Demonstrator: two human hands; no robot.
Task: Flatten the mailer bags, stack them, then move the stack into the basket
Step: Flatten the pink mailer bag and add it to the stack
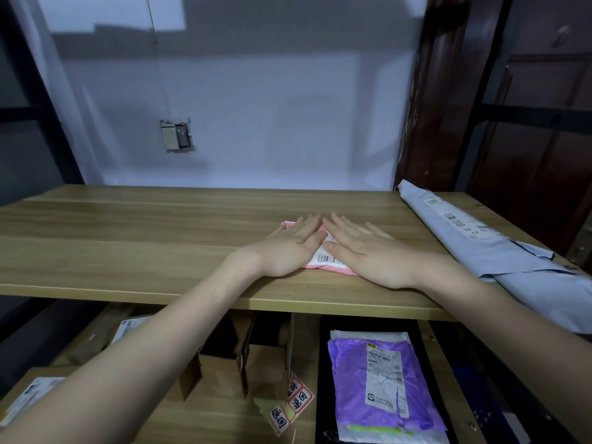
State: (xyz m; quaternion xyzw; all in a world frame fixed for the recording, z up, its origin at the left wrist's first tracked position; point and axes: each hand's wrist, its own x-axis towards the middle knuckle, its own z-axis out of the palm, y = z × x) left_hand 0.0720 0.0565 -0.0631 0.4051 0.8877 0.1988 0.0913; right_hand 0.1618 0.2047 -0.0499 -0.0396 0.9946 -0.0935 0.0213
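- Pink plastic is showing between the two palms: a small pink mailer bag (323, 267) is lying on the wooden counter (144, 248), near its front edge, with a white barcode label facing up.
- Both hands are pressing down on it, the left hand (290, 248) over its left part and the right hand (368, 256) over its right part; the fingers of both are lying straight and flat, gripping nothing.
- Judging by this, the person is working through the flattening step on this one bag, which is looking nearly flat already.
- At the counter's right end a long grey-blue mailer bag (490, 248) is lying rumpled and partly folded, apparently not yet smoothed or stacked.
- On the lower shelf a dark basket (323, 379) is already holding a purple mailer bag (368, 389) over paler flat ones, so part of the job seems done.
- Stacking the pink and grey-blue bags and moving them down into the basket are probably remaining.
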